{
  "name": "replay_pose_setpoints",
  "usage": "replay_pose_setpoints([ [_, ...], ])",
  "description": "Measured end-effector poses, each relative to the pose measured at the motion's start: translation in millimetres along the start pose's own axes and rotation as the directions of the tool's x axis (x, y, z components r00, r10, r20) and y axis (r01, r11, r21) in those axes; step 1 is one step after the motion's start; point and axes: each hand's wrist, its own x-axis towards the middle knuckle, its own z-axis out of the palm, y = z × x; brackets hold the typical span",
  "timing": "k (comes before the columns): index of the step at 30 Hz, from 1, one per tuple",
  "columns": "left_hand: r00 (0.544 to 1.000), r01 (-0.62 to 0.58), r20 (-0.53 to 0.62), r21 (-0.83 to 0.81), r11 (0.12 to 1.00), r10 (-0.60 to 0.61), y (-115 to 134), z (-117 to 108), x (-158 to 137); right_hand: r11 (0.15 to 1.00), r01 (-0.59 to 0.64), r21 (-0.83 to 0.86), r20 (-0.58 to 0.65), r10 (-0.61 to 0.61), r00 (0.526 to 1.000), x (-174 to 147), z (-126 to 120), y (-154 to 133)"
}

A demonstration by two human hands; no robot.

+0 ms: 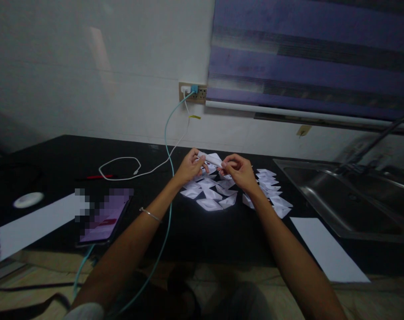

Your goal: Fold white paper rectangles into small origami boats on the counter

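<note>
Between my two hands, above the black counter, is a narrow folded piece of white paper [212, 160]. My left hand [191, 166] pinches its left end between thumb and fingers. At its right end, my right hand [238, 170] grips it the same way. Several folded paper boats [209, 204] lie in a loose cluster below and behind my hands. More paper boats [268, 182] form an overlapping row to the right of my right wrist. My fingers hide part of the held paper, and my right forearm covers some of the boats.
A sink [322, 204] is set into the counter at right, with a white paper sheet [329, 249] before it. Left lie a phone [105, 218], another paper strip [45, 222], a white disc [28, 200] and a red pen [100, 177]. Cables run from a wall socket [202, 94].
</note>
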Motion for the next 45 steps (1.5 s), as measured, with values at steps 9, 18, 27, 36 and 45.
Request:
replay_pose_setpoints([
  [9,0.998,-0.002,-0.058,0.076,0.997,0.007,1,8,-5,1.0,-0.009,0.009,0.057,0.008,0.998,-1,4,4],
  [18,0.996,-0.063,-0.062,0.07,0.996,0.067,0,7,-2,1.0,-0.015,0.024,0.074,0.014,0.997,-1,7,1],
  [27,0.986,-0.133,-0.093,0.079,0.988,0.14,2,10,-6,0.993,-0.1,0.07,-0.002,0.1,0.995,-1,12,1],
  [36,0.988,-0.146,-0.038,0.072,0.987,0.149,5,16,-12,0.987,-0.143,0.067,0.146,0.132,0.98,-4,18,1],
  [45,0.996,0.037,0.08,0.002,0.999,-0.037,4,0,-4,0.99,-0.095,0.103,0.137,0.081,0.987,-6,19,0],
])
